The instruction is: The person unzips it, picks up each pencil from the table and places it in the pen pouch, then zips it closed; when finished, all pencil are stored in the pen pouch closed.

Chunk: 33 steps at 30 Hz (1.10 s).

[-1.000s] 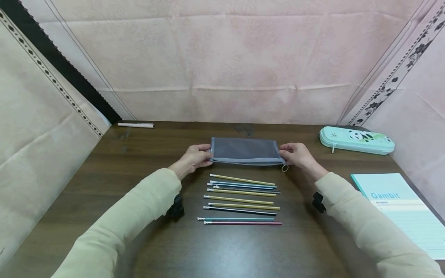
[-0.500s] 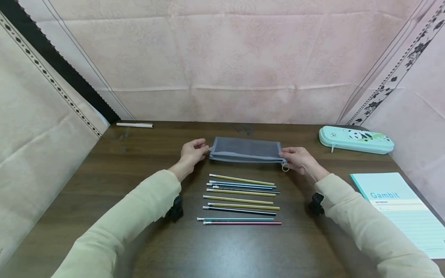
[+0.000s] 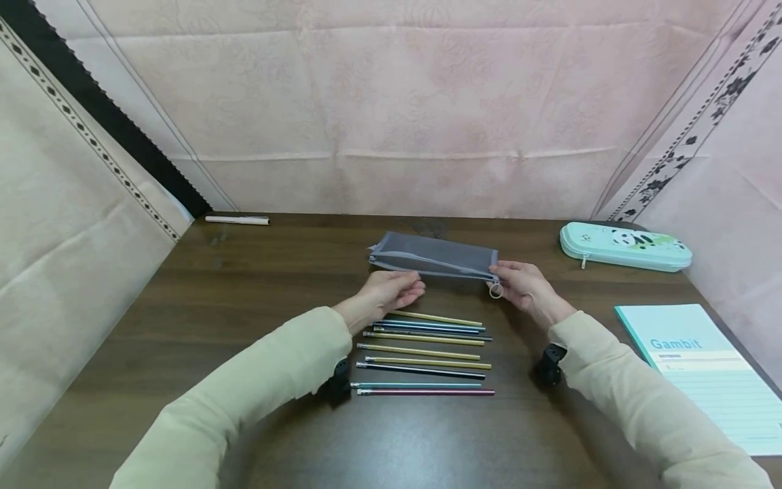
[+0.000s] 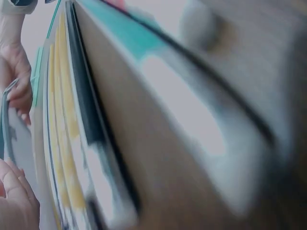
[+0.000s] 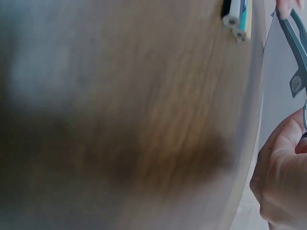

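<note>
A grey-blue zip pouch [image 3: 436, 252] is raised and tilted above the far middle of the table, its zip edge facing me. My right hand [image 3: 528, 288] pinches its right end, beside a ring-shaped zip pull [image 3: 496, 291]. My left hand [image 3: 391, 295] is at the middle of the front edge, fingertips right by the zip, fingers loosely bent. In the left wrist view, the left fingers [image 4: 17, 189] lie alongside the pouch. Below it lies a row of several pencils [image 3: 427, 352], yellow, blue, black and dark red, eraser ends to the left; the left hand hides some of those ends.
A mint pencil case [image 3: 626, 246] with a panda print stands at the back right. Nearer on the right lies a notebook [image 3: 702, 373] marked Gambit. A white pen-like stick [image 3: 237, 220] lies at the far left edge. Cloth [image 3: 415, 102] hangs behind the table.
My left hand has left the pouch's left end and moved right to its front edge. The pouch has been lifted and tilted, its left end higher, while my right hand keeps hold.
</note>
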Each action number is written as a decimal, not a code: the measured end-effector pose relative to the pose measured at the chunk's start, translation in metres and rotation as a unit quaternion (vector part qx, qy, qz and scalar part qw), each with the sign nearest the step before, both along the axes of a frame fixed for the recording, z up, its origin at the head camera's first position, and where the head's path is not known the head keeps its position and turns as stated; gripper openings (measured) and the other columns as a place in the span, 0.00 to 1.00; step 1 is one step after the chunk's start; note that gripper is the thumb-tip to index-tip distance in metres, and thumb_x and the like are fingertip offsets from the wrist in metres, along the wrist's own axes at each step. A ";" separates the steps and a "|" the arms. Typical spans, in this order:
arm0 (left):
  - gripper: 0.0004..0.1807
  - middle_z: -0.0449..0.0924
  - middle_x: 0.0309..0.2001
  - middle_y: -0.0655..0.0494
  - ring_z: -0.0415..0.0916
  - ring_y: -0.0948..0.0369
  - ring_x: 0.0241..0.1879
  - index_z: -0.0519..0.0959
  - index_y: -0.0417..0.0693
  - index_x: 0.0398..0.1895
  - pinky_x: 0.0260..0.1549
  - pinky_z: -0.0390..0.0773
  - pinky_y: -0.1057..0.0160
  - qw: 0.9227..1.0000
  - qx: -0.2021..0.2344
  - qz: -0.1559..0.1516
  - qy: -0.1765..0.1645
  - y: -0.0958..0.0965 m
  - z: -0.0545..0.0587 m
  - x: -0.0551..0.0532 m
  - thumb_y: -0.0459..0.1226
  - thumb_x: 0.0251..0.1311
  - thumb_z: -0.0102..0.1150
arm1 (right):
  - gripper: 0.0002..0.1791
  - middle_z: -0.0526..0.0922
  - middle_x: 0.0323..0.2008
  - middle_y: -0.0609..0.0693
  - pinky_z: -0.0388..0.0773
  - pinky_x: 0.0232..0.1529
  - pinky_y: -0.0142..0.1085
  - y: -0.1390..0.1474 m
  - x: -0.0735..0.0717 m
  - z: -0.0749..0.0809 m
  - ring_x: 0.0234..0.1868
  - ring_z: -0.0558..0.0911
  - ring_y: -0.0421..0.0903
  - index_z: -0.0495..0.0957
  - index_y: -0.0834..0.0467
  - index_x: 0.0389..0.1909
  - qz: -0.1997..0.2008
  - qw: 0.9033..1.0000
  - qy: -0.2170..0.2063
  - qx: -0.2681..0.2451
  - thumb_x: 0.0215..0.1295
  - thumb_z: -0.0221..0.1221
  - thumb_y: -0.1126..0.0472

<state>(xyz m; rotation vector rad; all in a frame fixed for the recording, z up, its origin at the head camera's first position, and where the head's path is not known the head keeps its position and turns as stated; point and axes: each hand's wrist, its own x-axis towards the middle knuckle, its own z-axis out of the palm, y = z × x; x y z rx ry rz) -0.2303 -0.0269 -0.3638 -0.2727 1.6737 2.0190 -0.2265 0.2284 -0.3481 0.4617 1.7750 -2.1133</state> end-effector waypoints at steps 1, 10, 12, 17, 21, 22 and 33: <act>0.18 0.82 0.35 0.51 0.81 0.65 0.30 0.74 0.35 0.55 0.32 0.81 0.74 1.000 0.005 0.003 -0.010 0.004 -0.001 0.000 0.36 0.65 0.55 | 0.26 0.78 0.25 0.46 0.77 0.27 0.23 -0.001 0.001 0.001 0.25 0.77 0.37 0.54 0.66 0.67 -0.001 1.000 -0.003 0.000 0.71 0.48 0.66; 0.14 0.82 0.33 0.52 0.80 0.66 0.27 0.74 0.36 0.51 0.27 0.80 0.75 0.999 0.020 0.029 -0.011 0.026 -0.006 0.000 0.32 0.65 0.53 | 0.28 0.77 0.30 0.47 0.79 0.30 0.24 -0.002 0.006 -0.004 0.27 0.79 0.36 0.53 0.68 0.67 0.033 0.999 0.016 0.040 0.71 0.48 0.63; 0.13 0.83 0.33 0.52 0.80 0.66 0.27 0.75 0.35 0.50 0.26 0.79 0.76 1.000 0.014 0.025 -0.001 0.027 -0.006 0.000 0.31 0.65 0.53 | 0.30 0.76 0.35 0.49 0.79 0.31 0.24 -0.001 0.007 -0.006 0.29 0.78 0.34 0.52 0.71 0.68 0.051 0.991 0.056 0.113 0.71 0.49 0.62; 0.13 0.83 0.35 0.51 0.80 0.67 0.27 0.76 0.35 0.50 0.27 0.79 0.76 1.000 -0.002 0.007 0.011 0.030 -0.004 0.001 0.31 0.65 0.53 | 0.26 0.73 0.41 0.57 0.77 0.33 0.25 -0.006 0.009 -0.007 0.36 0.74 0.41 0.62 0.71 0.62 0.064 0.917 0.213 0.331 0.68 0.53 0.62; 0.12 0.83 0.35 0.51 0.80 0.67 0.28 0.77 0.36 0.49 0.28 0.80 0.76 0.999 -0.020 -0.005 0.024 0.033 -0.002 0.002 0.32 0.65 0.53 | 0.18 0.77 0.39 0.60 0.75 0.37 0.33 -0.024 0.006 -0.002 0.38 0.75 0.50 0.74 0.67 0.52 0.109 0.844 0.332 0.408 0.64 0.59 0.64; 0.12 0.83 0.34 0.52 0.80 0.68 0.28 0.77 0.36 0.48 0.28 0.80 0.76 0.999 -0.023 -0.009 0.030 0.034 -0.002 0.002 0.33 0.65 0.54 | 0.17 0.77 0.39 0.60 0.76 0.38 0.36 -0.029 0.006 -0.001 0.39 0.76 0.52 0.75 0.67 0.50 0.126 0.830 0.352 0.413 0.63 0.60 0.64; 0.09 0.83 0.29 0.54 0.79 0.69 0.23 0.79 0.36 0.42 0.24 0.79 0.77 0.996 -0.051 -0.055 0.053 0.039 -0.001 0.003 0.34 0.64 0.55 | 0.07 0.81 0.34 0.58 0.75 0.34 0.38 -0.048 0.005 0.001 0.33 0.75 0.48 0.81 0.65 0.39 0.169 0.780 0.406 0.446 0.61 0.60 0.69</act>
